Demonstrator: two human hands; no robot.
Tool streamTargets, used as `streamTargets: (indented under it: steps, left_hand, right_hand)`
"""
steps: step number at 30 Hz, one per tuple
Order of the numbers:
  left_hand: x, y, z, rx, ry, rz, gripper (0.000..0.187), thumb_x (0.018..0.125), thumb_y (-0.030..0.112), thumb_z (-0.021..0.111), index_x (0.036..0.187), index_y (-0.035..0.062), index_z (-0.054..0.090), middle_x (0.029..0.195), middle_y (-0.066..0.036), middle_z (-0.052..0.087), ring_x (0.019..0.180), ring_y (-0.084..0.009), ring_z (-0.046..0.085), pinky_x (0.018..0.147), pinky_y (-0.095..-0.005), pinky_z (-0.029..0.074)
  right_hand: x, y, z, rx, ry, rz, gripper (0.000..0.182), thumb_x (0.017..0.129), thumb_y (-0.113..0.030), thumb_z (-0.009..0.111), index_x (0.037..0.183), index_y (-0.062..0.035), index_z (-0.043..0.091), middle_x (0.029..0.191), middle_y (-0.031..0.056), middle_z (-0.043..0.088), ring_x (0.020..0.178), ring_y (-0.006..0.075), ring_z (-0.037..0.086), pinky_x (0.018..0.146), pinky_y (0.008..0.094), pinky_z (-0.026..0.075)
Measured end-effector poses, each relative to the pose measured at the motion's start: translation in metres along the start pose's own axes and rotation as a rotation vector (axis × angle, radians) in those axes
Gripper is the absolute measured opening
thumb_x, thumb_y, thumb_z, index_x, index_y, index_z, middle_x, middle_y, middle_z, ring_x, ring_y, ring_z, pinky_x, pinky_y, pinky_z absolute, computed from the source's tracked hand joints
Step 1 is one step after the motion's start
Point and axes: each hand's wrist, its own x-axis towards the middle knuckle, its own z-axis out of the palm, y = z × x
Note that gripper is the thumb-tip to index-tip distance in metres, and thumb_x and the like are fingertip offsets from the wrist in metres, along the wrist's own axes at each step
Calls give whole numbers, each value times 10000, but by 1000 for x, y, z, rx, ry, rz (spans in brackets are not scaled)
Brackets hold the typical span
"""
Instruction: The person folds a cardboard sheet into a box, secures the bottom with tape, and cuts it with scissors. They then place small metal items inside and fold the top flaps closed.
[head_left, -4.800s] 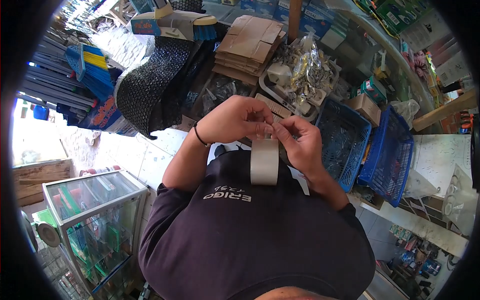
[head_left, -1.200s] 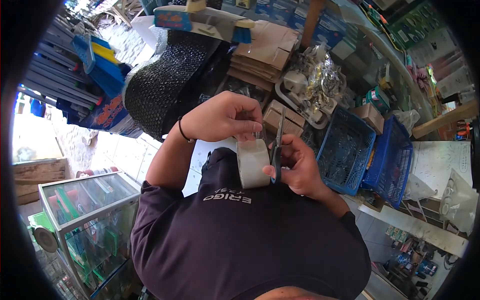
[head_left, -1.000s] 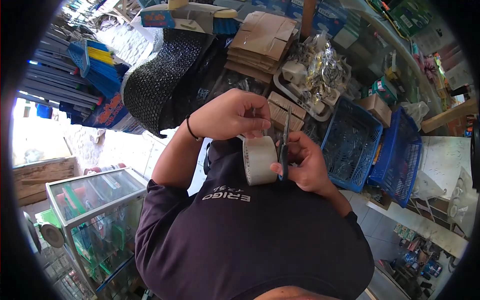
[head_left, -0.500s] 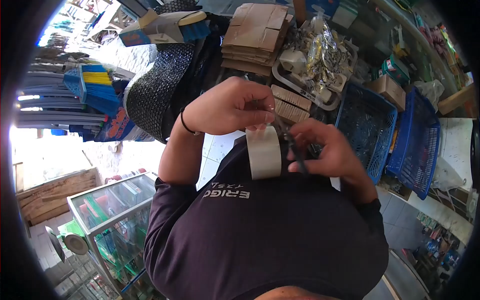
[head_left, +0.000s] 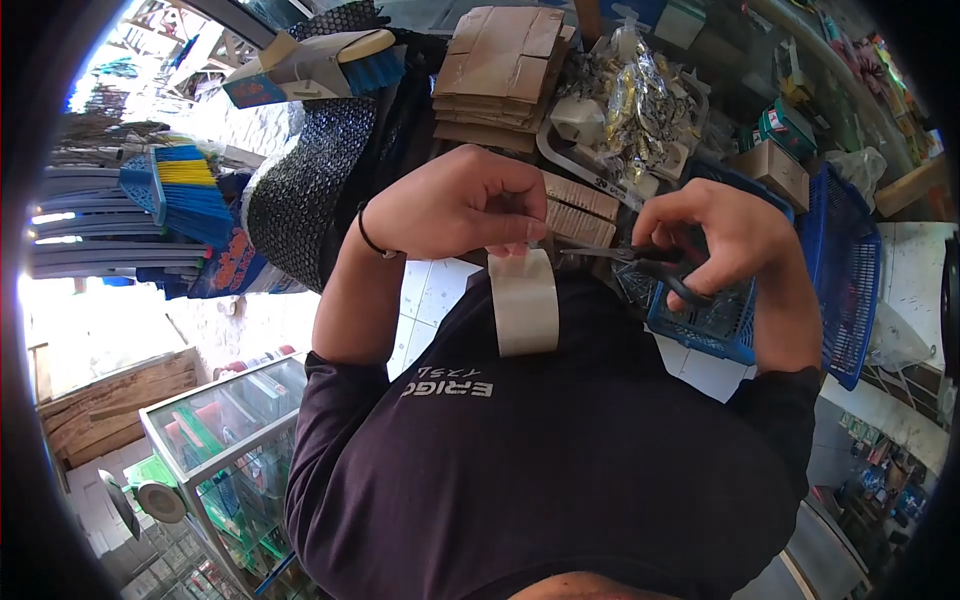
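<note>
My left hand (head_left: pixel 455 205), a dark band around its wrist, is closed in a pinch at the top of a wide roll of whitish packing tape (head_left: pixel 527 308). The roll hangs in front of my dark shirt; whether the fingers grip its rim or the loose tape end is hard to tell. My right hand (head_left: pixel 725 240) is wrapped round the black handles of a pair of scissors (head_left: pixel 690 290). Their metal blades point left, towards the left fingertips and the top of the roll, a little apart from them.
Beyond my hands lie stacked flat cardboard pieces (head_left: pixel 495 70) and a tray (head_left: pixel 590 170) heaped with small shiny packets. Blue plastic baskets (head_left: pixel 845 290) stand to the right. Black bubble wrap (head_left: pixel 310 180) and brooms (head_left: pixel 185 190) are at left, above a glass case (head_left: pixel 240 400).
My right hand has moved right and slightly up with the scissors, away from the tape roll, and the blades now point left. My left hand and the roll have barely moved.
</note>
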Motion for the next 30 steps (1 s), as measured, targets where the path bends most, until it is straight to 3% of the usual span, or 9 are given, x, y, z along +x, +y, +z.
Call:
streamTargets:
  steps: [12, 15, 24, 27, 30]
  left_hand:
    - [1, -3, 6, 39, 4, 43, 126, 863, 110, 639, 836, -9, 607, 700, -43, 636, 655, -90, 635, 578, -227, 495]
    - [1, -2, 7, 19, 10, 43, 126, 863, 98, 639, 824, -16, 602, 698, -37, 621, 646, -83, 618, 576, -222, 488]
    - [4, 0, 5, 36, 0, 76, 129, 870, 109, 634, 830, -10, 608, 696, -37, 634, 643, -88, 623, 581, -230, 488]
    - [5, -1, 4, 26, 3, 77, 127, 870, 109, 634, 834, -10, 609, 707, -40, 638, 648, -88, 628, 583, -229, 488]
    - [5, -2, 4, 32, 9, 77, 126, 869, 109, 635, 842, -11, 611, 719, -43, 641, 654, -88, 632, 585, -228, 489]
  right_hand:
    - [20, -5, 1, 102, -99, -36, 400, 623, -119, 701, 974, 41, 594, 624, -2, 513, 524, 63, 436, 489, 231, 355]
    - [22, 2, 4, 124, -44, -41, 450, 538, -205, 825, 911, -29, 645, 635, -5, 567, 487, 76, 497, 482, 230, 373]
    - [22, -7, -1, 90, -37, 5, 487, 521, -234, 830, 921, -22, 653, 646, -5, 565, 485, 70, 474, 484, 223, 363]
    - [21, -9, -5, 107, -86, -38, 381, 625, -117, 712, 971, 11, 616, 615, -17, 501, 538, 60, 419, 495, 230, 340]
    - [22, -8, -7, 136, -103, -34, 374, 627, -108, 712, 965, 18, 615, 610, -21, 490, 542, 56, 411, 494, 229, 332]
